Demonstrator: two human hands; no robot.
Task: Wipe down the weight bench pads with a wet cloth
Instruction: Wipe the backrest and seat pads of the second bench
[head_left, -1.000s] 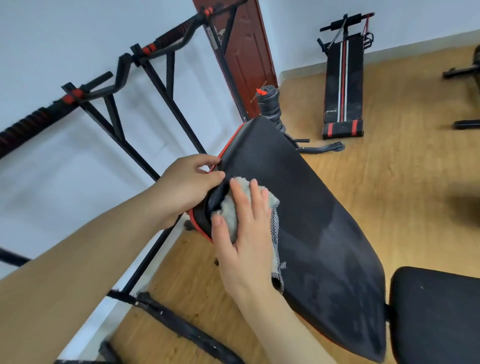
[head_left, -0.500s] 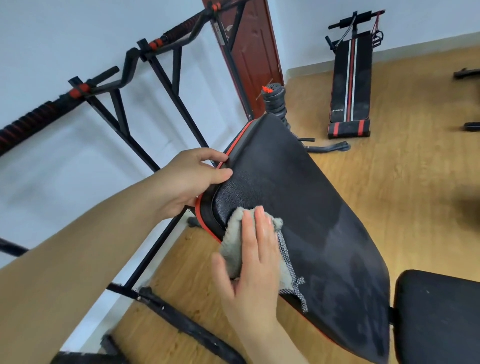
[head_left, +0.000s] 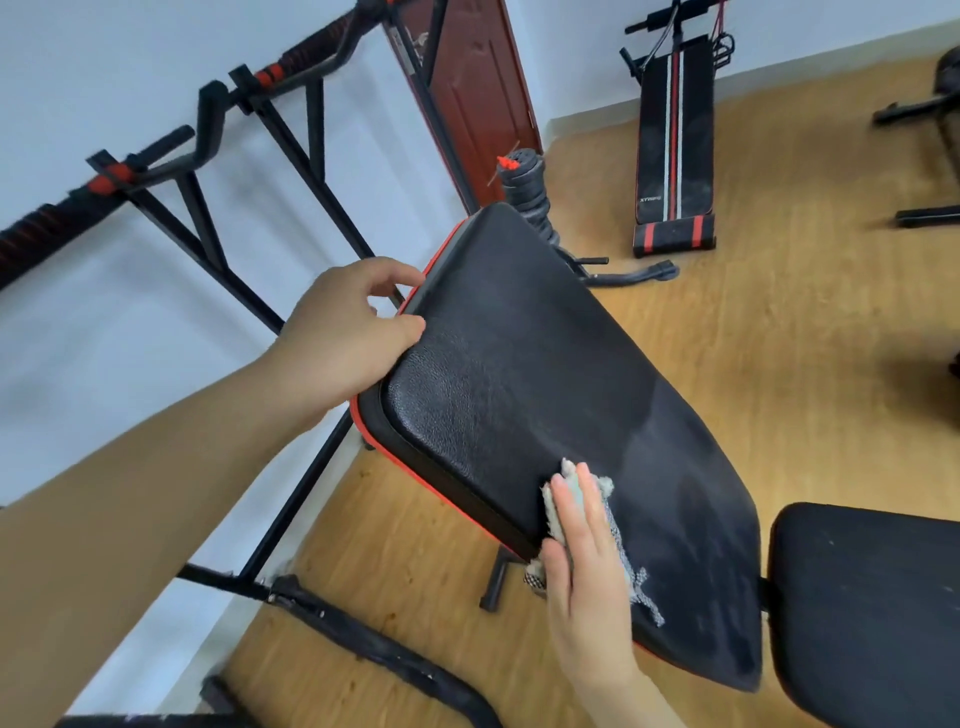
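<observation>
Since half a second ago our right hand (head_left: 587, 587) has dragged the cloth (head_left: 555, 512) down the back pad (head_left: 545, 364) toward us, from near its top corner to the near edge. Our fingers (head_left: 576, 499) lie straight and flat, pressing rather than gripping. The cloth sits under them, fluff showing past the fingertips, a mesh tail trailing beside the palm. Farther up, our left hand (head_left: 343, 338) clasps the pad's top corner, thumb on its face, likely steadying it against the stroke.
</observation>
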